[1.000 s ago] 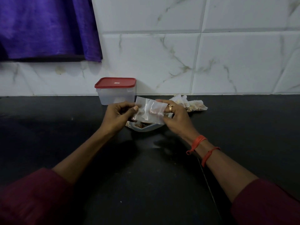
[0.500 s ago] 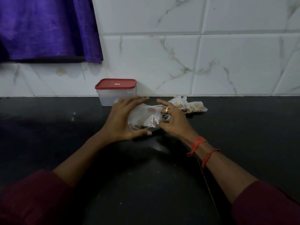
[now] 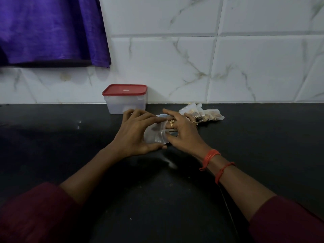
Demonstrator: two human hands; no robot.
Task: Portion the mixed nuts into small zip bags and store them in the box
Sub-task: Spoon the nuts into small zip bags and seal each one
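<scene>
Now that the zip bag [image 3: 155, 135] has been turned from upright onto its side, filling is judged to be under way.
At centre it is cupped by the curled left hand [image 3: 135, 135]; its mouth is touched by the spread right hand [image 3: 182, 135], whose grip cannot be told. Beyond, filled bags [image 3: 203, 114] lie centre-right and the box [image 3: 125, 104] stands lidded.
</scene>
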